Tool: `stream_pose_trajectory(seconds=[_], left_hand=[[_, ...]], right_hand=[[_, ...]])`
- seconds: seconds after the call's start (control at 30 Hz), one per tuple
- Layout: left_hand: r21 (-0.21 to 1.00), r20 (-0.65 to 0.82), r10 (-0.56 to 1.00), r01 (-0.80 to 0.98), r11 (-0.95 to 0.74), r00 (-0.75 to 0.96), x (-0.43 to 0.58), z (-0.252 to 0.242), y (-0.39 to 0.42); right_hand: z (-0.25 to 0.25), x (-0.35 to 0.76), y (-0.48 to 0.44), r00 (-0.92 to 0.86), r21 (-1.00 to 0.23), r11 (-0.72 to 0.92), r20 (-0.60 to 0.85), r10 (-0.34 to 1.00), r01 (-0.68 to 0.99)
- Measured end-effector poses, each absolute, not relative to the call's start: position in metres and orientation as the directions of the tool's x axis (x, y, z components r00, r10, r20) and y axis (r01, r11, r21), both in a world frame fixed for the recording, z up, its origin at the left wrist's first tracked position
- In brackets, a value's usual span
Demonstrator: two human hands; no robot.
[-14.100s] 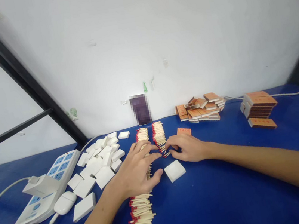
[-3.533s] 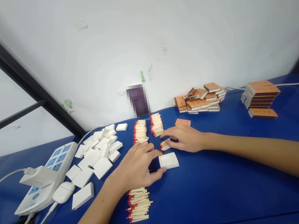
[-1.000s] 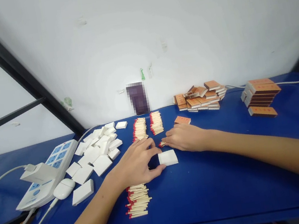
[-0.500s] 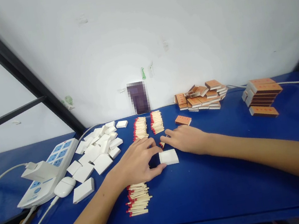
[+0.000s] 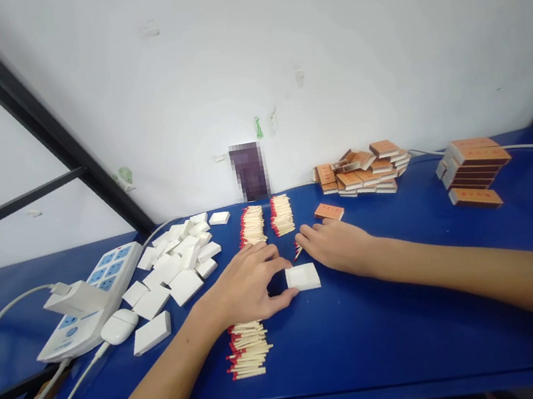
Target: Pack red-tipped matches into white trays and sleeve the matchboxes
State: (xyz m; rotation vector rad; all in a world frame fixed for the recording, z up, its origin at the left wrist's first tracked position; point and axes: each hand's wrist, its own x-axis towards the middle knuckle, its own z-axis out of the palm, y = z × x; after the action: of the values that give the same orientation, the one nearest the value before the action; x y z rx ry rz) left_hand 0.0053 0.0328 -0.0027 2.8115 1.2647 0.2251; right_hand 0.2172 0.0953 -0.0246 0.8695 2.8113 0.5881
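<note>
My left hand (image 5: 248, 284) grips a small white matchbox tray (image 5: 304, 278) by its left end, thumb at the near corner and a finger at the far one. The tray lies open side up on the blue table. Just beyond it, my right hand (image 5: 333, 246) is closed around a few red-tipped matches (image 5: 297, 250); their heads poke out to the left of the fingers. A row of matches (image 5: 248, 354) lies below my left wrist. Two more rows, a left one (image 5: 252, 223) and a right one (image 5: 281, 214), lie beyond my hands.
White trays (image 5: 175, 261) are heaped at left, beside a power strip (image 5: 107, 278) with a charger, cables and a white earphone case (image 5: 119, 326). Orange matchbox sleeves (image 5: 363, 170) are piled at the back, one sleeve (image 5: 329, 211) nearer. Stacked matchboxes (image 5: 476, 163) stand at right.
My right hand has drawn slightly back and to the right with the matches, away from the tray. My left hand keeps its grip on the tray. The whole view has shifted a little.
</note>
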Motion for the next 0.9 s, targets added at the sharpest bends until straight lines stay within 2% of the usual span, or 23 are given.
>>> stream_pose_trajectory(seconds=[0.37,0.9], left_hand=[[0.105,0.121,0.743,0.735,-0.670,0.659,0.006,-0.002,0.032],[0.103,0.134,0.735,0.728,-0.677,0.664,0.006,-0.004,0.033]], right_hand=[[-0.020,0.219,0.088,-0.712,0.357,0.684,-0.068,0.698,0.636],[-0.017,0.228,0.098,-0.734,0.314,0.731,-0.136,0.666,0.606]])
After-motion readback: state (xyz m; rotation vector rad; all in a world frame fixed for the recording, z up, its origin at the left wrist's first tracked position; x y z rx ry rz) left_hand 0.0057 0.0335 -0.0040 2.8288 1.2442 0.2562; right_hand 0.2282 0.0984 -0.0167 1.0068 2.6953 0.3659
